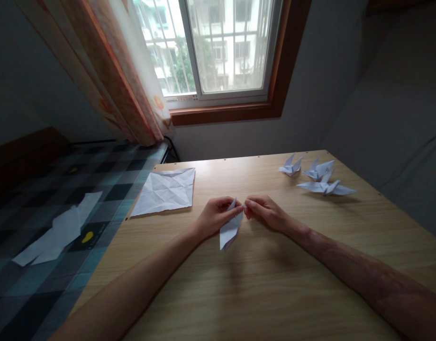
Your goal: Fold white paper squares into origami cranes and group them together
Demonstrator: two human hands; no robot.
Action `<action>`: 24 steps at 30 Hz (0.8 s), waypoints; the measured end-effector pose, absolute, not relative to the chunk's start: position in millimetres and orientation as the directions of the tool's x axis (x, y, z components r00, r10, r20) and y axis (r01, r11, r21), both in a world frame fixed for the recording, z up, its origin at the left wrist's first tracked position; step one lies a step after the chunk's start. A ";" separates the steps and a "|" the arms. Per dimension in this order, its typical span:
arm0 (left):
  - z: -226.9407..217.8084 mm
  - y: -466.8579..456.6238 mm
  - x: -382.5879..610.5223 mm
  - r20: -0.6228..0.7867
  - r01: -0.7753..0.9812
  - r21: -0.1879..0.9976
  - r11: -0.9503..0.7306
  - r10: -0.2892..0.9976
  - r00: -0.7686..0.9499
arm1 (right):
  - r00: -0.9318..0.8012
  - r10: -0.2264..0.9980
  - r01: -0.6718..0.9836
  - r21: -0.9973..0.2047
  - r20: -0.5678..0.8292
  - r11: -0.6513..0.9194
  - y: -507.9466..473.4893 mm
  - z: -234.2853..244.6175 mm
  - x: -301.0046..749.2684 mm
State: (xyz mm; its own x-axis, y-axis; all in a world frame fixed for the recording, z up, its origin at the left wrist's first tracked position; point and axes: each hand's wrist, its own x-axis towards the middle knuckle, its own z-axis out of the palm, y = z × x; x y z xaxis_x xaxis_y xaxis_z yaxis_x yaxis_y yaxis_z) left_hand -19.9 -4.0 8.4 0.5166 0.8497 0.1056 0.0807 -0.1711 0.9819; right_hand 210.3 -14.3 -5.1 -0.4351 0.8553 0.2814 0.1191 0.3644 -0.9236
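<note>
A partly folded white paper crane (231, 229) is held above the middle of the table. My left hand (218, 213) is closed on its body, thumb across the paper, with a narrow point rising between the fingers and a wide flap hanging toward me. At the crane's right side, my right hand (262, 208) pinches a small tip of the same paper. The fingers hide part of the folds there.
Three finished paper cranes, one with spread wings (326, 188), stand at the table's back right. A creased white sheet (166, 189) lies back left on the wooden table (189, 293). White paper strips (59, 232) rest on the checked bed (19, 289) to the left.
</note>
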 end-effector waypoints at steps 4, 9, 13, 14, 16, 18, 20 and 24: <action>9.3 -6.4 -19.3 0.126 0.105 0.973 -0.204 0.859 0.497 | -0.466 0.851 0.082 -0.946 0.242 0.314 -13.7 -4.5 209.7; 7.8 -7.6 -18.7 0.136 0.141 0.964 -0.226 0.873 0.468 | -0.458 0.863 0.068 -0.959 0.214 0.274 -11.6 -9.5 210.5; 8.4 -6.4 -18.8 0.106 0.131 0.974 -0.185 0.883 0.458 | -0.461 0.860 0.051 -0.962 0.217 0.270 -11.0 -13.2 211.9; 8.4 -5.7 -19.0 0.098 0.122 0.978 -0.170 0.885 0.455 | -0.451 0.863 0.056 -0.958 0.227 0.281 -11.5 -13.6 211.7; 7.6 -3.8 -19.7 0.083 0.097 0.985 -0.141 0.889 0.450 | -0.407 0.874 0.076 -0.944 0.264 0.321 -13.1 -13.5 210.8; 6.2 -1.7 -20.5 0.069 0.075 0.991 -0.115 0.889 0.452 | -0.358 0.881 0.102 -0.925 0.309 0.366 -15.2 -12.4 209.5; 5.3 -0.1 -21.0 0.050 0.069 0.993 -0.092 0.887 0.460 | -0.326 0.876 0.133 -0.900 0.356 0.415 -17.1 -10.5 208.3; 6.5 0.1 -20.6 0.035 0.065 0.995 -0.073 0.887 0.461 | -0.293 0.840 0.203 -0.829 0.456 0.521 -19.2 -7.1 207.4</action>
